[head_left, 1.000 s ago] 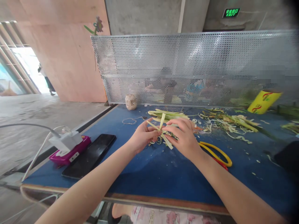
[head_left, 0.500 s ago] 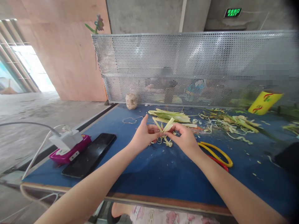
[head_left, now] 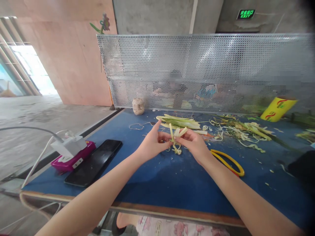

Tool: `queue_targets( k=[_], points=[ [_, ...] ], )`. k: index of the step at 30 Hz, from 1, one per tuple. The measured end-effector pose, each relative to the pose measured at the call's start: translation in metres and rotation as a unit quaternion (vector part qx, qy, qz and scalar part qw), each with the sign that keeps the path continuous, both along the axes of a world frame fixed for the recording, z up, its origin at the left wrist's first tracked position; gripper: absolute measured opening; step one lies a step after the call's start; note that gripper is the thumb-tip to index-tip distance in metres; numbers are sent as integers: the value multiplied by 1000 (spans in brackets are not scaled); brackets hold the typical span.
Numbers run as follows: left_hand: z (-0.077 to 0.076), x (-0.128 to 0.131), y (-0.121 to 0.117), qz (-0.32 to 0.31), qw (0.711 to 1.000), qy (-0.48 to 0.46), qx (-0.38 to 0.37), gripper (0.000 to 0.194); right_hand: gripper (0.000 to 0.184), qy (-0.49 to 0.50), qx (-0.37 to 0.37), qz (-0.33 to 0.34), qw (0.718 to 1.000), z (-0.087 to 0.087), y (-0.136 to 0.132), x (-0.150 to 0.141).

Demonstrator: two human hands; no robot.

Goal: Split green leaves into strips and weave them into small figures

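My left hand [head_left: 150, 144] and my right hand [head_left: 194, 143] meet over the blue table [head_left: 172, 177], both pinching a small bundle of pale green leaf strips [head_left: 176, 135]. Several strip ends stick up between my fingertips. Curled trimmings [head_left: 176, 150] lie on the table just below the bundle. My left index finger points up and away. Yellow-handled scissors [head_left: 230, 161] lie just right of my right wrist.
A pile of leaf strips [head_left: 179, 122] and scraps [head_left: 242, 131] lies behind my hands. A black phone [head_left: 94, 162], a pink power bank [head_left: 73, 157] with a white charger [head_left: 69, 146], a twine ball [head_left: 138, 106], a yellow roll [head_left: 278, 108] and a perforated metal screen [head_left: 209, 72] surround it.
My hands have drawn the strips into a tighter bundle, and the strip ends now stand upright. My right hand has turned from covering the strips to pinching them from the side.
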State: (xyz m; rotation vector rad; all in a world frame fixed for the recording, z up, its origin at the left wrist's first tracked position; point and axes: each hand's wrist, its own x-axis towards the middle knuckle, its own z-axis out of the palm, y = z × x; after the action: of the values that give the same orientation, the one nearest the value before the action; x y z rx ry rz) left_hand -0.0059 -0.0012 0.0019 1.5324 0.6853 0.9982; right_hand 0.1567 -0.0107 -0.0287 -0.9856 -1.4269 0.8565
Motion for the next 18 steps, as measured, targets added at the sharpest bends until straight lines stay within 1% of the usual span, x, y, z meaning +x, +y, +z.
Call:
queue_targets(
  k=[4, 7, 10, 12, 14, 16, 18],
  points=[
    [1, 2, -3, 0, 1000, 2, -10, 98, 23, -12, 20, -23, 999, 1, 0, 1],
    [1, 3, -3, 2, 1000, -2, -16, 96, 26, -27, 31, -27, 999, 0, 1, 1],
    [0, 4, -1, 18, 999, -8, -35, 93, 21, -66, 53, -43, 995, 2, -2, 1],
    [1, 4, 0, 30, 998, -13, -50, 93, 15, -117, 96, -81, 985, 5, -6, 0],
    [2, 3, 1, 37, 997, -16, -70, 90, 8, -169, 149, -111, 968, 8, -10, 0],
    [2, 3, 1, 44, 996, -10, -83, 87, 4, -213, 193, -104, 952, 11, -15, 0],
    [3, 2, 2, 49, 995, 4, -84, 86, 6, -252, 225, -75, 938, 13, -17, 0]
  ],
)
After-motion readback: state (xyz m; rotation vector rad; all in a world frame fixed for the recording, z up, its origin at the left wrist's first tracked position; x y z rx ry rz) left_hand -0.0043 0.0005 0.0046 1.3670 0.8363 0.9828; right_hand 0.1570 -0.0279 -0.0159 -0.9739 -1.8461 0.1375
